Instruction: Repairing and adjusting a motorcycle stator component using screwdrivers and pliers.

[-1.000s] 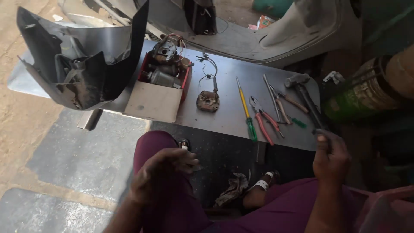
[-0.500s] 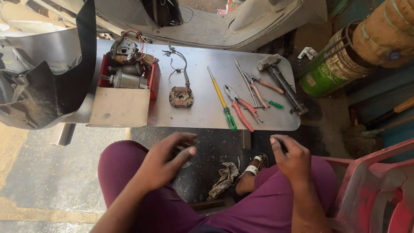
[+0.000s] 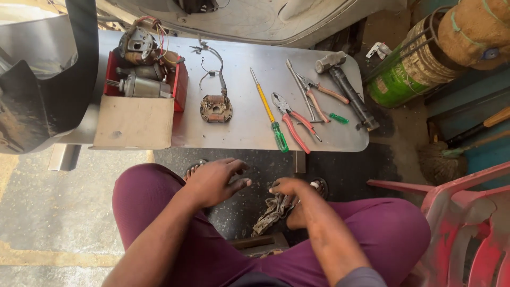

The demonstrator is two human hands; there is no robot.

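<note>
I sit in maroon trousers in front of a low metal sheet that carries tools. My left hand hovers over my left knee with its fingers spread and nothing in it. My right hand reaches down between my legs to a dirty rag on the dark floor; its fingertips curl at the rag's top edge, and the grip is hidden. On the sheet just beyond the hands lie a wired stator plate, a yellow and green screwdriver and red-handled pliers.
More pliers, a hammer and a small green screwdriver lie at the sheet's right. A red box of motor parts stands at its left, beside a black fairing. A green drum and a red plastic chair are on the right.
My right hand has come off my right knee and dropped between my legs to the rag. My left hand has stayed over the left knee, fingers spread.
</note>
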